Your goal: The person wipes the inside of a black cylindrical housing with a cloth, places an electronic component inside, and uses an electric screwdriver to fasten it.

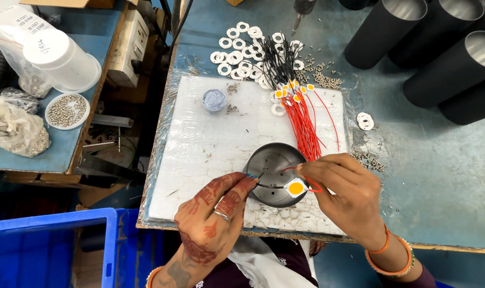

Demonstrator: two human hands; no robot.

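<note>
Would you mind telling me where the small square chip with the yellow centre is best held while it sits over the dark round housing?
Probably by the white edges of the square chip, coming from the right side, where the right hand already sits. Its yellow face points up and is best left untouched, and its red and black wires trail off left and right, so those edges give flat, clear purchase. The left hand pinches a wire over the dark round housing.

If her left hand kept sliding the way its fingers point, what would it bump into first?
The left hand points up and to the right, fingertips pinching a thin wire at the rim of the dark round metal housing. Going straight on, it would likely meet that housing first, then the small yellow chip beside the right hand.
</note>
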